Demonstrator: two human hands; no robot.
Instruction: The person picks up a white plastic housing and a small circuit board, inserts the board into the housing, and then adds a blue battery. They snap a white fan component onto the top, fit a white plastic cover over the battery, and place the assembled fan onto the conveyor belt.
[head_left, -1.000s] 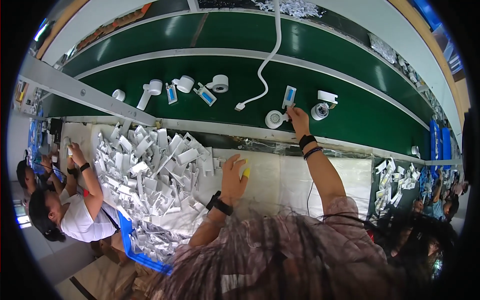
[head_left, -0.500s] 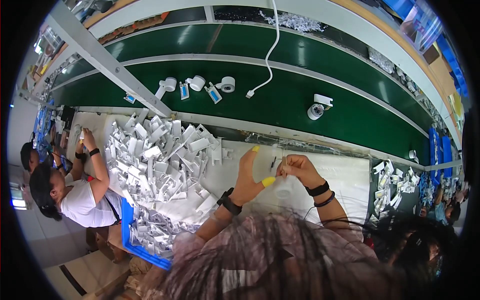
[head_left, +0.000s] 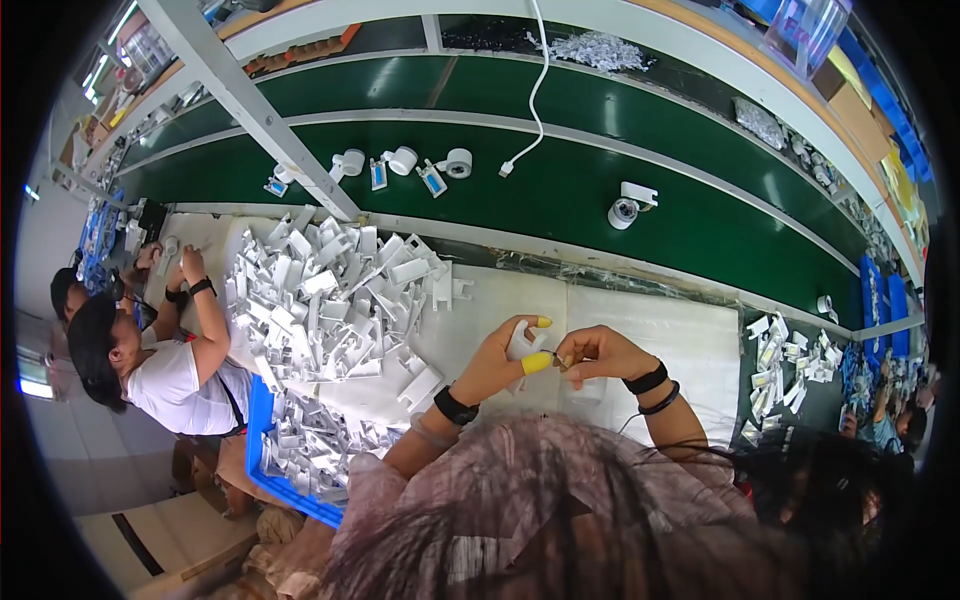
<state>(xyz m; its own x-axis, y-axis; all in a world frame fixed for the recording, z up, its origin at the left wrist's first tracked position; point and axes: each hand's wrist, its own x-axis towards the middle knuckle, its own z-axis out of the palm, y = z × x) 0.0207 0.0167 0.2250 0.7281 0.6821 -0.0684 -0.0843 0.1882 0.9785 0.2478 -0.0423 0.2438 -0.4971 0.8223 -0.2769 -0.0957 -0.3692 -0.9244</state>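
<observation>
My left hand (head_left: 492,366), with yellow covers on its thumb and a fingertip, is closed around a white plastic piece (head_left: 521,343), mostly hidden by the fingers. Close beside it, my right hand (head_left: 610,356) pinches a small dark thing (head_left: 559,361) whose kind I cannot make out; its tip meets the left thumb. A pale, cup-like part (head_left: 586,393) shows just below the right hand. Left of my hands lies a big heap of white plastic housings (head_left: 330,290).
A blue bin (head_left: 262,430) of white parts stands below the heap. Beyond the bench lies a green conveyor (head_left: 480,215) carrying several white lamp-like units and a hanging white cable (head_left: 541,95). A metal post (head_left: 250,105) rises at left. A co-worker (head_left: 165,375) works there. More white parts (head_left: 785,365) lie right.
My left hand, spread and holding nothing before, has closed around a white plastic piece. My right hand has come nearer to it, still pinching. The view has shifted slightly.
</observation>
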